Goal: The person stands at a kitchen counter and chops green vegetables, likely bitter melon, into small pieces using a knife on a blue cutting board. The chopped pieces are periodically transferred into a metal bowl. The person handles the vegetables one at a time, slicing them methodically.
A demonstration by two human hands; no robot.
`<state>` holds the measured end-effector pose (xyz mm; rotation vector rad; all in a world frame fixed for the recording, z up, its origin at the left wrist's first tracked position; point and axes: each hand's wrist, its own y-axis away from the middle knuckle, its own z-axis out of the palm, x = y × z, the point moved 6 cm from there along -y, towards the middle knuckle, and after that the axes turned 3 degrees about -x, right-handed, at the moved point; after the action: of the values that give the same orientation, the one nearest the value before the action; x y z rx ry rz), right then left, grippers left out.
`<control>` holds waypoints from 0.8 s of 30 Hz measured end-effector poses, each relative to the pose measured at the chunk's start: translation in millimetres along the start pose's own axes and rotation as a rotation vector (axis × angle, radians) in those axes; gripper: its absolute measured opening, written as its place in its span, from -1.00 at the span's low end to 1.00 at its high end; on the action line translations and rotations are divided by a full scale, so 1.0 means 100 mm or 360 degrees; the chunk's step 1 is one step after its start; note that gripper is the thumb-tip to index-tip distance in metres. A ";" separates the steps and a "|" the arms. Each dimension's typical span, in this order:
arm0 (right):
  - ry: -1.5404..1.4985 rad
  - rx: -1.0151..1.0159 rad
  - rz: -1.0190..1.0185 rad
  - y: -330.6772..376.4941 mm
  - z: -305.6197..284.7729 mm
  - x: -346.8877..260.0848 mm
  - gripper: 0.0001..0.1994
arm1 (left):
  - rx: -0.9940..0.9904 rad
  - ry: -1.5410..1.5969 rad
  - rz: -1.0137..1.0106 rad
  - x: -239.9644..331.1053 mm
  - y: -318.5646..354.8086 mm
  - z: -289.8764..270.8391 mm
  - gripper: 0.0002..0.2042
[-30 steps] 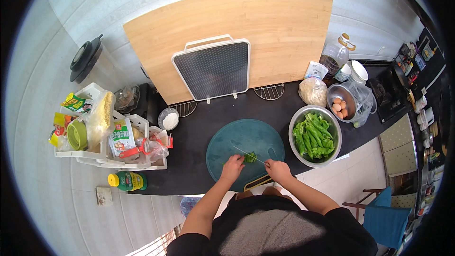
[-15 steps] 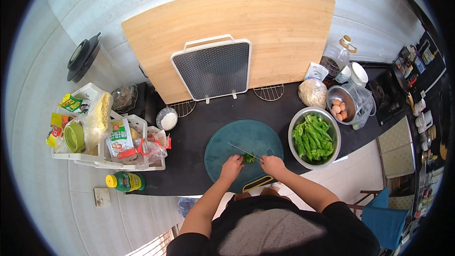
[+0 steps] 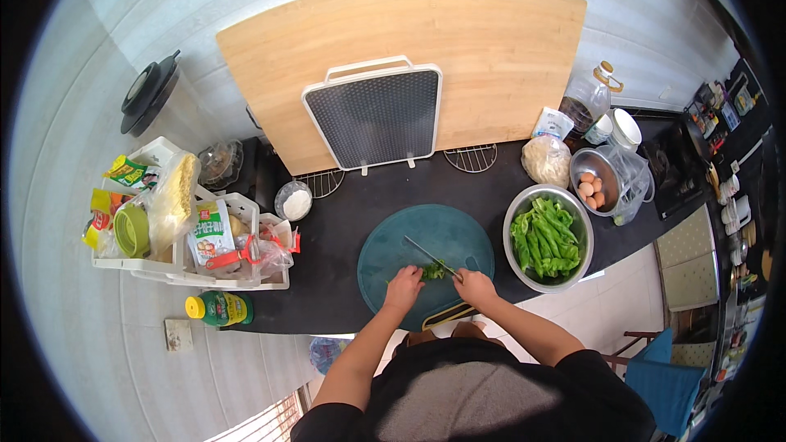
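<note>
On the dark counter lies a round teal cutting board (image 3: 393, 237) with a handle at its near edge. My right hand (image 3: 474, 286) is closed round the handle of a knife (image 3: 429, 254), whose blade points up and to the left across the board. Cut green pepper (image 3: 434, 270) lies by the blade. Just left of it, my left hand (image 3: 404, 287) is closed with its fingertips pressed on the pepper. Right of the board stands a steel bowl (image 3: 511, 258) full of long green peppers (image 3: 547, 237).
A smaller bowl (image 3: 610, 165) with brown eggs, a plastic bag (image 3: 629, 184) and an oil bottle (image 3: 591, 98) stand at the back right. At left are white baskets (image 3: 233, 281) of packets, a green bottle (image 3: 225, 308) and a dish of white powder (image 3: 293, 201). Boards (image 3: 491, 49) lean against the wall.
The knife blade has tilted, showing more of its length, with its handle end still over the pepper. The whole view has shifted slightly; both hands stay close to the same spot on the board.
</note>
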<state>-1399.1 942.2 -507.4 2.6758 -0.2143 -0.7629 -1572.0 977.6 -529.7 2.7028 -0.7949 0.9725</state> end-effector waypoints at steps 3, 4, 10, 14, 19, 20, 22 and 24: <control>-0.0035 -0.0003 -0.0036 0.14 -0.17 -0.12 -0.77 | 0.0034 -0.0001 0.0027 -0.02 0.01 0.03 -0.68; -0.0027 -0.0021 -0.0042 0.17 -0.18 -0.13 -0.77 | 0.0054 -0.0003 0.0041 -0.02 0.01 0.03 -0.69; 0.0052 -0.0063 -0.0026 0.20 -0.06 -0.08 -0.77 | 0.0028 -0.0035 0.0019 0.01 -0.02 0.00 -0.70; 0.0148 -0.0113 -0.0034 0.15 0.07 -0.11 -0.78 | -0.0010 -0.0032 0.0021 0.00 -0.02 0.03 -0.72; 0.0184 -0.0133 -0.0071 0.14 0.18 -0.11 -0.79 | -0.0028 -0.0043 0.0022 -0.03 0.00 0.07 -0.74; 0.0199 -0.0143 -0.0081 0.12 0.20 -0.10 -0.79 | -0.0031 -0.0031 0.0026 -0.01 0.00 0.05 -0.74; 0.0240 -0.0161 -0.0091 0.08 0.23 -0.10 -0.80 | -0.0033 -0.0024 0.0015 0.01 -0.04 0.03 -0.73; 0.0288 -0.0169 -0.0087 0.03 0.23 -0.11 -0.80 | -0.0041 -0.0023 0.0008 0.01 -0.03 0.04 -0.73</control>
<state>-1420.8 935.1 -518.6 2.6389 -0.0531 -0.5279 -1567.6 978.9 -531.9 2.6903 -0.8111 0.9387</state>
